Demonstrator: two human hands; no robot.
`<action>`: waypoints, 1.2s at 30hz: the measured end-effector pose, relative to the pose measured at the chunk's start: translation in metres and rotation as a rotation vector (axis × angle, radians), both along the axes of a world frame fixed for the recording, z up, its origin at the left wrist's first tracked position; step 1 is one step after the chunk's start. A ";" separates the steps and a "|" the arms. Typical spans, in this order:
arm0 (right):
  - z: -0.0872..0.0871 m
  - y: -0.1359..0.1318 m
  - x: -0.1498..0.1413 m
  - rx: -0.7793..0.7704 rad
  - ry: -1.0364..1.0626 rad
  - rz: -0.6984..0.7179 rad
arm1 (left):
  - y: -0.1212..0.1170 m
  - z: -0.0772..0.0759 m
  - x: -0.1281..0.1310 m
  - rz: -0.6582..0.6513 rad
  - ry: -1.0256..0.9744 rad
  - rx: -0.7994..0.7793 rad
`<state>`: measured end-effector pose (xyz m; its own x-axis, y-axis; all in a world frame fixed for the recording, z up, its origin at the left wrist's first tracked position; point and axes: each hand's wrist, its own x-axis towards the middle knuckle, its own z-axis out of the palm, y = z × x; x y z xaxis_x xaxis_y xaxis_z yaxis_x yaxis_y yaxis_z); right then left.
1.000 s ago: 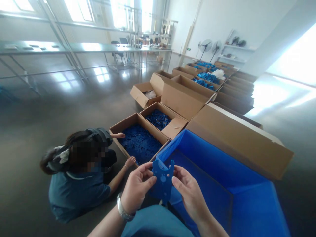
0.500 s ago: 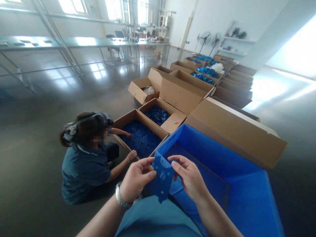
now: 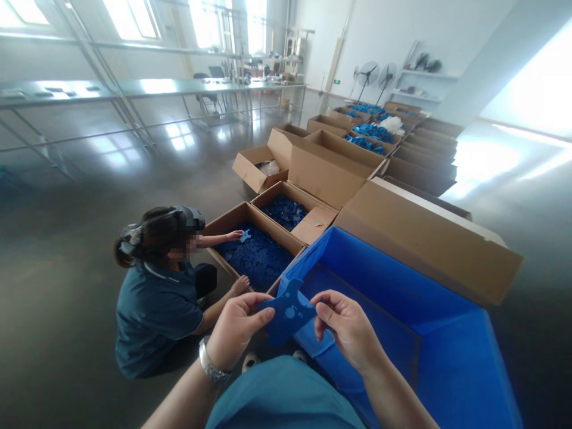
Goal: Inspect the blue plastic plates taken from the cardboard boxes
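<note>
A thin flat blue piece [image 3: 283, 323] with a notched outline and round holes is in front of me, tilted. My left hand [image 3: 241, 328], with a metal-banded watch at the wrist, pinches its left side between thumb and fingers. At the opposite corner, the thumb and fingertips of my right hand [image 3: 342, 325] close on the edge. Below and to the right of my hands stands a large blue bin [image 3: 465, 351], its inner floor partly hidden by my right forearm.
A co-worker [image 3: 156, 304] crouches at left, holding a light-blue piece [image 3: 245, 236] over a cardboard box [image 3: 232, 215] of dark-blue pieces. Behind it sits another box [image 3: 268, 189] of blue pieces. An upright cardboard flap [image 3: 429, 232] borders the bin. More boxes stretch back.
The blue piece has turned in my hands from upright to slanting, and my left hand has moved slightly left and down. The co-worker's far hand has lifted a light-blue piece.
</note>
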<state>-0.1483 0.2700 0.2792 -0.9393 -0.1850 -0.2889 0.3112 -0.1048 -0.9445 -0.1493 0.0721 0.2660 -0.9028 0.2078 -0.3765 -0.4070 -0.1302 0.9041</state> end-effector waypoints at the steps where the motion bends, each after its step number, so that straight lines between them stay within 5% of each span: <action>1: -0.001 0.001 0.000 0.004 0.017 0.001 | -0.001 0.001 0.001 0.025 0.060 -0.066; 3: -0.001 0.002 0.000 -0.004 0.057 -0.004 | -0.001 0.002 0.005 0.101 0.394 -0.287; 6: -0.001 0.005 -0.001 -0.108 0.057 -0.023 | -0.001 0.006 0.012 0.146 1.186 -0.642; 9: 0.002 0.007 -0.002 -0.177 0.049 -0.028 | 0.005 0.010 0.018 0.212 1.500 -0.788; 15: 0.002 0.011 -0.004 -0.153 0.092 -0.020 | 0.017 0.012 0.022 0.399 1.467 -0.714; 25: 0.006 0.019 -0.007 -0.129 0.082 -0.053 | 0.015 0.010 0.018 0.264 1.671 -0.820; 31: 0.011 0.026 -0.010 0.042 0.117 -0.077 | 0.015 0.001 0.011 0.235 1.723 -0.970; 34: 0.020 0.020 -0.017 0.190 0.187 -0.049 | 0.023 -0.005 0.004 0.136 1.576 -1.055; 36: 0.026 0.013 -0.024 0.252 0.262 0.010 | 0.033 -0.010 -0.001 0.040 1.241 -1.000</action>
<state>-0.1724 0.2827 0.3050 -0.9860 -0.1485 -0.0763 0.0549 0.1429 -0.9882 -0.1507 0.1047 0.2564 -0.7383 0.3088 0.5996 0.6029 0.7008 0.3814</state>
